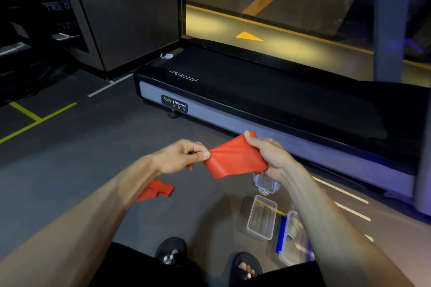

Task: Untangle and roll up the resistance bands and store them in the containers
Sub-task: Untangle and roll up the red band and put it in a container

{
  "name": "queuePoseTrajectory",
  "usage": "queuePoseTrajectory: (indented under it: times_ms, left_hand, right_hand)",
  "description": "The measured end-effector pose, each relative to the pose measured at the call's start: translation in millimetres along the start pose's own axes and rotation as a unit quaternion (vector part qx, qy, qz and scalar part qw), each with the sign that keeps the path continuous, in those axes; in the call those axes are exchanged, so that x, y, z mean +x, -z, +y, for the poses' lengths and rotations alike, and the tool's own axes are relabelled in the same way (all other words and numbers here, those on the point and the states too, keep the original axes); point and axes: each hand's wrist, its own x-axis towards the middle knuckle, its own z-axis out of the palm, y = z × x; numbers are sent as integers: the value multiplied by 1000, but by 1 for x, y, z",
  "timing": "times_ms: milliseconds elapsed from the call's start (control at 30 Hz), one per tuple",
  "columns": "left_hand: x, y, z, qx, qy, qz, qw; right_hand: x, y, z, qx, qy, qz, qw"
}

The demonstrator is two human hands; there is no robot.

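Resistance band [235, 158], red, held mid-air: left hand [180, 157] pinches its bunched end, right hand [268, 155] grips the wider end, fingers curled round it. Looks like the straightening step; next likely calls for flattening it and rolling from one end. Second red band [157, 190] lies folded on the floor [81, 147], below the left forearm. Three clear containers: one [265, 184] under the right hand, one open [262, 218], one [292, 235] by the right forearm, with something inside.

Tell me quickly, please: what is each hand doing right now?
Left hand: fingers pinch one end of the red band.
Right hand: fingers curled round the other end of the same band.
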Motion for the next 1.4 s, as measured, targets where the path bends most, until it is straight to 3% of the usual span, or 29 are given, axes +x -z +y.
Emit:
queuePoseTrajectory:
  times_ms: [367, 867, 1133, 1400]
  left_hand:
    - [-1, 3, -2, -24, 30, 10, 999]
    - [5, 4, -8, -6, 45, 117, 992]
    - [4, 7, -13, 21, 47, 61, 997]
    - [8, 10, -18, 82, 40, 99, 991]
  right_hand:
    - [-2, 3, 2, -8, 16, 1, 1000]
    - [-1, 1, 0, 4, 14, 8, 1000]
    - [-2, 3, -1, 3, 12, 17, 1000]
    - [-7, -7, -5, 99, -50, -46, 993]
